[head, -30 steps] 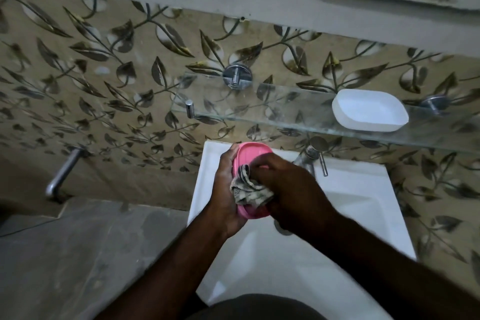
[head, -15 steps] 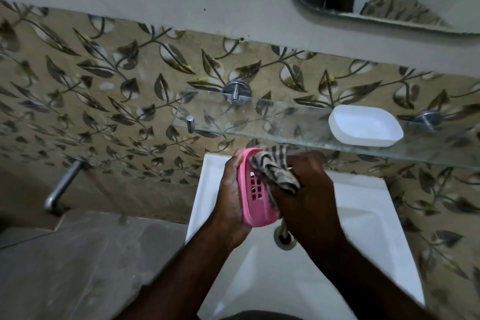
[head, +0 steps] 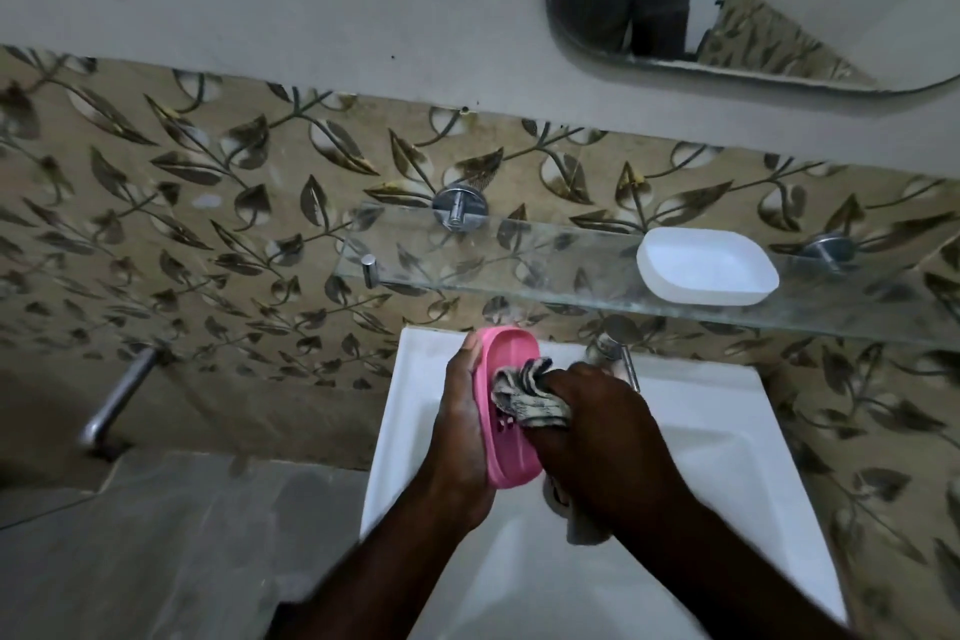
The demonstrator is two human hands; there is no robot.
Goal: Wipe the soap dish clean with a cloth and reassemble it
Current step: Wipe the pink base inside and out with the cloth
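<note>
Over the sink point(head: 701, 411), the left hand point(head: 462, 426) has its fingers wrapped round the pink tray point(head: 506, 411). The right hand point(head: 597, 437) has its fingers bunched tight on the cloth point(head: 524, 398), pressing it into the tray. The white dish point(head: 706, 265) sits on the shelf point(head: 519, 255).

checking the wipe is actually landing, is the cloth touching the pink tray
Touching. The head view shows the right hand pressing the bunched cloth against the inner face of the pink tray, which the left hand holds over the sink; no gap shows.
</note>
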